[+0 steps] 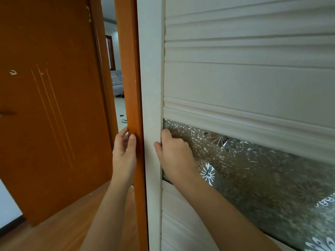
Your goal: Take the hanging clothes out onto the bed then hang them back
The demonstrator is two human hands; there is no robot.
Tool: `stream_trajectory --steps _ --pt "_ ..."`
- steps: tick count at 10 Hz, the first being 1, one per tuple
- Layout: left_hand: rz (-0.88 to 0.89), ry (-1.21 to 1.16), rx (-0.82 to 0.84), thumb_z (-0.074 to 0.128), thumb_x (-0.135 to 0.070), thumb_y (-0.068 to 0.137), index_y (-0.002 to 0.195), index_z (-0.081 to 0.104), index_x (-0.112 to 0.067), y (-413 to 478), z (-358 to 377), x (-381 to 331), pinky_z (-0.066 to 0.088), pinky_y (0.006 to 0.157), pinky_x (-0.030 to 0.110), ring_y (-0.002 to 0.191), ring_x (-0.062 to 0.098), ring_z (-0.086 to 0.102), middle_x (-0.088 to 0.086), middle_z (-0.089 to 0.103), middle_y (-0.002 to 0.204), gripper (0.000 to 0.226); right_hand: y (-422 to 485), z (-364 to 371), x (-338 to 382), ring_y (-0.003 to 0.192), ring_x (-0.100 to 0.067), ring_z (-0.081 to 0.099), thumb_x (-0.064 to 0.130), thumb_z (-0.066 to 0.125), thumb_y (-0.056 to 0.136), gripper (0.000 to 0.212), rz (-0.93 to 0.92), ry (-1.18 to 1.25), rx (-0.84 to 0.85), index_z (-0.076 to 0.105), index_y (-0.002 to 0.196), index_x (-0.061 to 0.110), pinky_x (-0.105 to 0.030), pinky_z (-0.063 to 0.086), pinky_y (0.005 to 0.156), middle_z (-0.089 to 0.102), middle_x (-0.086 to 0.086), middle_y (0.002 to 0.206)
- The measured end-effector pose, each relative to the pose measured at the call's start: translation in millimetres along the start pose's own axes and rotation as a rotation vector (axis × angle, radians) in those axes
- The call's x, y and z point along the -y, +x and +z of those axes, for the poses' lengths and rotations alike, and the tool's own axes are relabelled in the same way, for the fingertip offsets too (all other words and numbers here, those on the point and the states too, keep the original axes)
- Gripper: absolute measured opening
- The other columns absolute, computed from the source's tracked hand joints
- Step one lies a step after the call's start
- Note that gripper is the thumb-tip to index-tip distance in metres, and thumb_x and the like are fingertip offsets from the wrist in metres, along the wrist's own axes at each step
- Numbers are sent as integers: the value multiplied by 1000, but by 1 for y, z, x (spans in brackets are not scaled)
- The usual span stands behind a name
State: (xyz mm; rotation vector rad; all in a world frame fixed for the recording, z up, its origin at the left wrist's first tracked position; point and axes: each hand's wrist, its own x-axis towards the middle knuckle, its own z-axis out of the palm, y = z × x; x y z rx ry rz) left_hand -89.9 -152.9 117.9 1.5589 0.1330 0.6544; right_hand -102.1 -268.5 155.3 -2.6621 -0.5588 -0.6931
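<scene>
— At the left edge of the wardrobe door (235, 84), what might go wrong?
— Pinched fingers, if the door rebounds: the left hand (125, 151) wraps the orange frame (134, 87), just beside the white stile (152, 87).
— And the right hand (174, 153)?
— Fingertips hooked behind the stile beside the glass panel (253, 169), thumb on its face. No hanging clothes visible; presumably they're behind it.

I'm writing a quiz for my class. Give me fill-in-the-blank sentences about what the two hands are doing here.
The left hand holds the ____ wooden frame.
The right hand grips the white wardrobe door beside its flower-patterned ____.
Far beyond that frame stands a pale ____.
Missing: orange; glass; sofa.
</scene>
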Motion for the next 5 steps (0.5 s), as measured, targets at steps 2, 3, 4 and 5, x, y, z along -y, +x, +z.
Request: stream_trajectory --steps 2,3,4,5 --pt "-8 -27 -11 42 -31 95 133 38 -28 1 2 2 43 102 49 118 22 50 -6 50 120 38 -2 5 -3 89 -37 66 24 31 100 26 -47 -3 -16 40 116 6 -32 36 61 68 -16 99" --pt "-6 -3 -10 40 -32 95 133 38 -27 -1 1 0 43 101 48 119 21 50 -6 49 122 38 -6 2 -4 86 -35 67 24 35 98 24 -51 61 34 41 114 6 -35 44 63 68 -15 97" --pt "16 47 1 39 -31 96 134 39 -24 3 -4 0 44 102 45 119 22 51 -2 51 127 39 -18 -9 -11 89 -29 67 25 42 96 25 -53 208 108 41 117 11 -37 55 73 67 -12 101" --pt "52 131 -55 42 -26 95 135 38 -23 2 -9 -10 44 99 37 120 18 51 0 51 134 40 -39 -24 -26 103 -18 62 26 45 95 33 -76 329 185 42 127 18 -35 53 86 62 -5 116"
